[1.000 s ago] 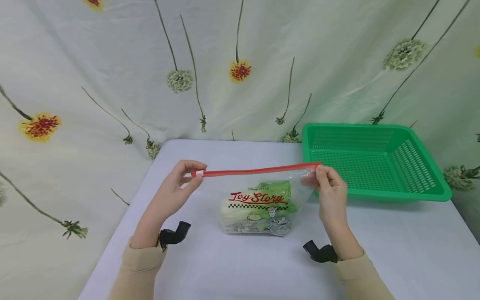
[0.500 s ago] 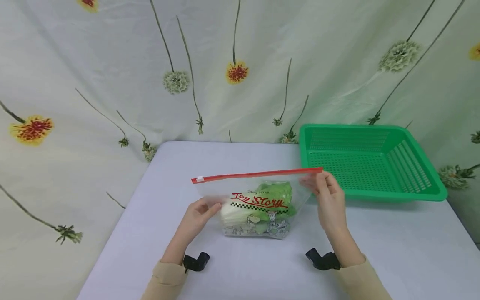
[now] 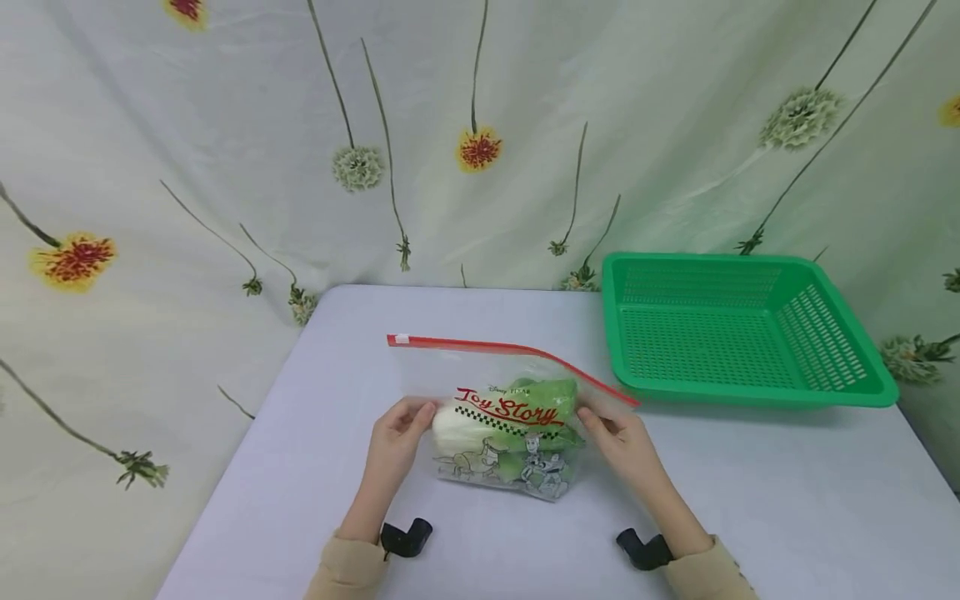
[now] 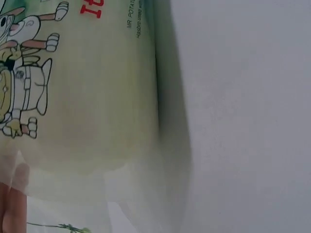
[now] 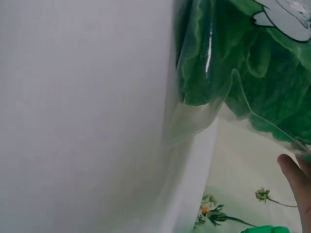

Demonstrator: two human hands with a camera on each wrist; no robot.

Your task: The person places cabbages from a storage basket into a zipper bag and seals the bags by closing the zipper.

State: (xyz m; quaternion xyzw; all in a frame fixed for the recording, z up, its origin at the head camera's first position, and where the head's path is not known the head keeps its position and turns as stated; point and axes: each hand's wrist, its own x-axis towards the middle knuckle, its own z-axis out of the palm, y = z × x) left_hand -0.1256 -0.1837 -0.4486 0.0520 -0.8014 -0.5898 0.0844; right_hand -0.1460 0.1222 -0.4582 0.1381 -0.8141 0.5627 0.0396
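Observation:
A clear zip bag (image 3: 501, 483) printed with red "Toy Story" lettering stands over the table, its red zipper strip (image 3: 465, 343) along the top and the white slider (image 3: 402, 339) at the left end. Inside lies a leafy vegetable (image 3: 453, 427), pale at the left and green at the right. My left hand (image 3: 396, 432) pinches the bag's left side between thumb and fingers. At the right side, my right hand (image 3: 624, 443) pinches the plastic below the zipper's drooping end. In the right wrist view, crinkled green leaves (image 5: 262, 73) press against the plastic.
A green perforated basket (image 3: 750, 396) stands on the white table (image 3: 300, 467) at the back right. Behind it hangs a flower-patterned cloth (image 3: 420, 75). Black camera mounts (image 3: 407, 539) sit on both wrists.
My left hand left the slider end and went down to the bag's left side. My right hand moved from the zipper's right corner down and inward; that end of the strip now droops.

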